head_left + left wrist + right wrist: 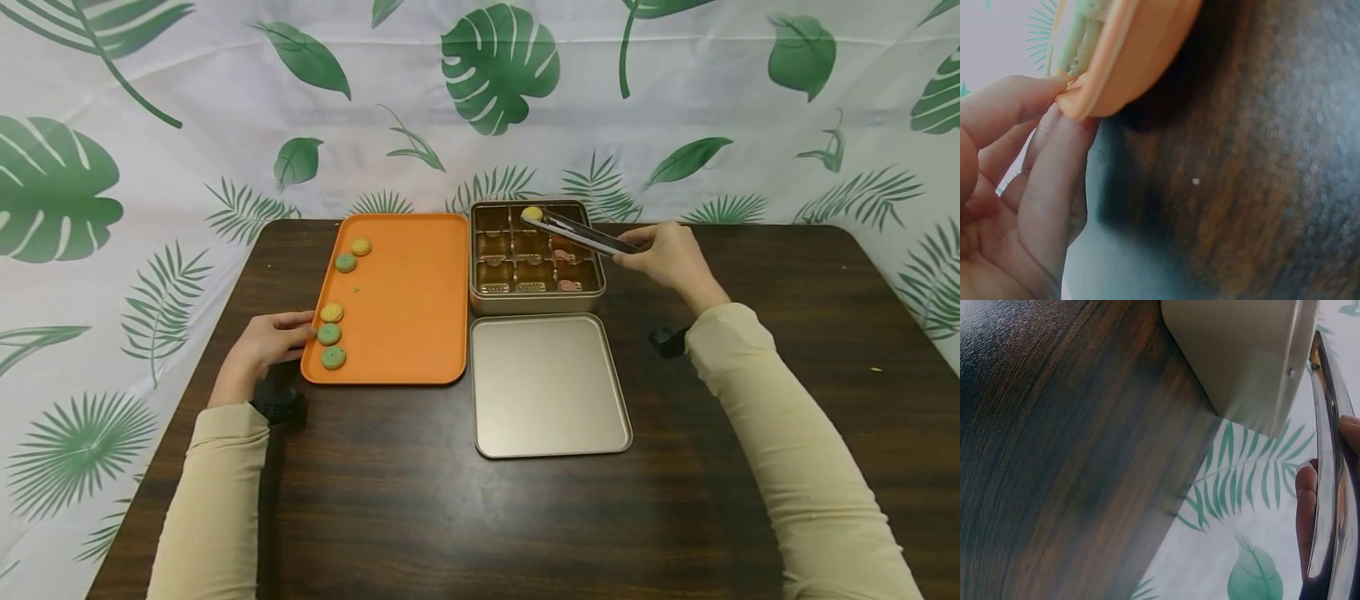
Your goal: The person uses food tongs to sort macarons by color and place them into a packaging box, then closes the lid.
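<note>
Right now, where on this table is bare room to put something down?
Free: the dark table in front of the gold lid, and the right side beyond the right hand. The orange tray is bare right of its cookies. Crowded: the compartment tin.

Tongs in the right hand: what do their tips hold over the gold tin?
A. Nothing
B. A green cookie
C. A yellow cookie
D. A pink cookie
C: the tongs held by the right hand pinch a yellow cookie above the tin, at its back row.
</note>
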Demonstrator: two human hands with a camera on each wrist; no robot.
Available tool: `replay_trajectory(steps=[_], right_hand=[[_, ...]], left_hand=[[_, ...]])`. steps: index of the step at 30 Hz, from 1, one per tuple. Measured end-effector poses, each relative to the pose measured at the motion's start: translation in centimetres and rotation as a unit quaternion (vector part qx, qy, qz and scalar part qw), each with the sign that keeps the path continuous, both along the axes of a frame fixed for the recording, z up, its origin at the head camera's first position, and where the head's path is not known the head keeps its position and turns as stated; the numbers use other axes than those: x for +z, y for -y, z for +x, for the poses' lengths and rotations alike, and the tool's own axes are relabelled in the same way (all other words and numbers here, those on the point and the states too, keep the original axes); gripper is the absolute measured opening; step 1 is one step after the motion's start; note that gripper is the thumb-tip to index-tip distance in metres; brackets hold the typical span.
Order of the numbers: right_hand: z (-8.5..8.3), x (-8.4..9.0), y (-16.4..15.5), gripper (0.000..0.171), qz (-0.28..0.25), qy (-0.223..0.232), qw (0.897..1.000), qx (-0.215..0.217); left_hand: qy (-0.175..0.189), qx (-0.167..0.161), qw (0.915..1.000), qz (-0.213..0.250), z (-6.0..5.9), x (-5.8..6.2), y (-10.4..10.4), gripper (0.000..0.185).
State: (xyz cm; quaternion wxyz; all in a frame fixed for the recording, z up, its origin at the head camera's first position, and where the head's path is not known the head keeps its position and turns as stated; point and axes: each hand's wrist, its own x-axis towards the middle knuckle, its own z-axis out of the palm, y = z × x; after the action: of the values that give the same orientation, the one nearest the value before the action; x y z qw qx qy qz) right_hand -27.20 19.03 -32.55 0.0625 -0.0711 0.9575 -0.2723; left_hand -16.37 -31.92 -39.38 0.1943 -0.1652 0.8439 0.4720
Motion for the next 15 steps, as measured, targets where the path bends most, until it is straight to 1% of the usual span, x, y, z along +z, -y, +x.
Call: replay_trajectory(steps=[9, 15], right_hand=[[-0.22, 0.02, 0.26, 0.042, 0.020, 0.006, 1.000, 0.002], [-0.47, -0.29, 0.29, 0.041, 0.027, -0.004, 1.000, 0.003]], left_hand=[[0.000, 0.002, 1.0000, 0.003, 0.01, -0.05, 0.13, 0.056], [0.001, 0.005, 1.0000, 0.003, -0.02, -0.05, 0.16, 0.054]])
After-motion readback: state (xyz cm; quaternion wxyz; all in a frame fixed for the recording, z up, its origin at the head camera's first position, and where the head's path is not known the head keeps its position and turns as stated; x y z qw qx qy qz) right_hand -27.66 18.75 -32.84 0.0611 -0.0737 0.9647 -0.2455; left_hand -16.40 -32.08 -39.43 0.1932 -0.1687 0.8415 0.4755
